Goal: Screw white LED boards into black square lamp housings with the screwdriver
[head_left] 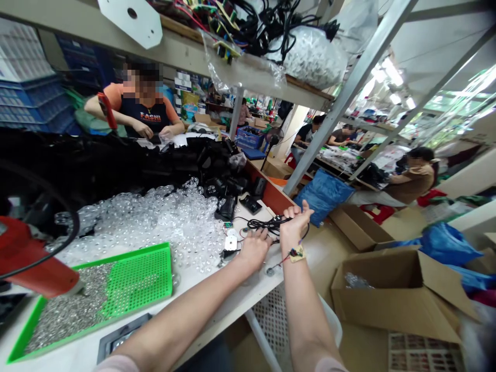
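Note:
My right hand (296, 225) is closed round a bundled black power cable (263, 223), its thumb pointing up. A small circuit board (296, 253) with coloured wires lies against my right wrist. Low over the table's edge, my left hand (256, 250) has its fingers slightly bent and apart, near the cable; what lies under the fingertips is hidden. Left of that hand are a white square plate (231, 243) with a hole and a small green circuit board (228, 225). Black plastic housings (226, 208) lie just beyond.
Clear plastic parts (155, 217) are heaped on the white table. A green tray (135, 289) holds small metal pieces; a red power tool (34, 258) hangs over it. Open cardboard boxes (380, 299) stand on the floor at right. A co-worker (143, 111) sits opposite, below a loaded shelf (194, 39).

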Available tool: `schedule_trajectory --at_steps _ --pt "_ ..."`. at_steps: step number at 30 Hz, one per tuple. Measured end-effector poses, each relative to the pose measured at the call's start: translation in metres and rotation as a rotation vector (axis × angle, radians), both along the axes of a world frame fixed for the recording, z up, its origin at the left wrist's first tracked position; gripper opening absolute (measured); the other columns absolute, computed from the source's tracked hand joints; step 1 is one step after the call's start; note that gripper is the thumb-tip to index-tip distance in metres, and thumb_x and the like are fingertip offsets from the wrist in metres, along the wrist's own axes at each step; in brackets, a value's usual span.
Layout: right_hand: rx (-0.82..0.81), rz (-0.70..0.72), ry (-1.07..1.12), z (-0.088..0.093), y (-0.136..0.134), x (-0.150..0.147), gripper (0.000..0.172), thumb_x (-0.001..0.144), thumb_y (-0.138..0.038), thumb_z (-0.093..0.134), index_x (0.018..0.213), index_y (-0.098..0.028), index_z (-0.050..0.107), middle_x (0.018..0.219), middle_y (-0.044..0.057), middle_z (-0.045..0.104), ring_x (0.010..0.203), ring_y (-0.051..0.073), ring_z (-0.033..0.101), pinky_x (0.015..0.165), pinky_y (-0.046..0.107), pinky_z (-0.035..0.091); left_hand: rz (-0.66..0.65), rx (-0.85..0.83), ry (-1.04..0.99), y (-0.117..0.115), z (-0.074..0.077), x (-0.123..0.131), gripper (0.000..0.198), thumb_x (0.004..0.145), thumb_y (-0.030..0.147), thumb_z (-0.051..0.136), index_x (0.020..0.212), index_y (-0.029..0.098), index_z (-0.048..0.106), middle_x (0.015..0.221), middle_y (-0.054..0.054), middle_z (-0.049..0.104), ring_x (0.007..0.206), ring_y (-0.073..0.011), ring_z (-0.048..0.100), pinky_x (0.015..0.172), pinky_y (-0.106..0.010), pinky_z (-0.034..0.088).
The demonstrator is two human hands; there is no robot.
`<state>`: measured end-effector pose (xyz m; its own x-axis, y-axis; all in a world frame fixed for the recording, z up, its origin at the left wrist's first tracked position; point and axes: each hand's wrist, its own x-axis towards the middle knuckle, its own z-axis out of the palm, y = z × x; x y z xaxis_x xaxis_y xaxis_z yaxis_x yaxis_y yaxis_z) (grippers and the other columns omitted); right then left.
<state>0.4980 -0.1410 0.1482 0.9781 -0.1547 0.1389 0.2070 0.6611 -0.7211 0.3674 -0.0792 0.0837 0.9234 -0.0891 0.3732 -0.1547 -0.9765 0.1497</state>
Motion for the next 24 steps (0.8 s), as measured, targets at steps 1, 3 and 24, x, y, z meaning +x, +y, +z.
schedule_trajectory --at_steps 1,3,24 --pt "0.012 -0.017 -0.001 0.001 -0.003 0.0 0.048 0.09 -0.064 0.021 0.094 -0.024 0.047 0.048 -0.012 0.028 0.033 0.008 0.024 0.035 0.02 0.019 -0.022 0.021 0.003 0.002 -0.005 0.0 0.027 0.084 0.009 0.057 0.109 0.014 0.064 0.13 -0.017 0.058 0.123 -0.0316 0.052 0.1 -0.051 0.041" --pt "0.042 -0.078 -0.021 0.01 -0.013 0.004 0.047 0.091 -0.063 0.018 0.095 -0.025 0.045 0.048 -0.012 0.026 0.034 0.008 0.023 0.036 0.02 0.02 -0.112 0.066 0.002 0.005 -0.012 -0.002 0.035 0.085 0.009 0.055 0.118 0.019 0.061 0.133 -0.012 0.057 0.131 -0.0285 0.045 0.109 -0.051 0.031" --pt "-0.99 0.521 -0.015 0.016 -0.083 -0.015 0.057 0.064 -0.059 0.072 0.104 -0.019 0.071 0.093 0.009 0.073 0.068 0.02 0.067 0.05 0.029 0.054 -0.024 -1.622 -0.118 0.048 0.019 0.011 0.023 0.087 0.025 0.048 0.103 0.018 0.062 0.095 -0.008 0.071 0.081 -0.0178 0.071 0.069 -0.028 0.058"
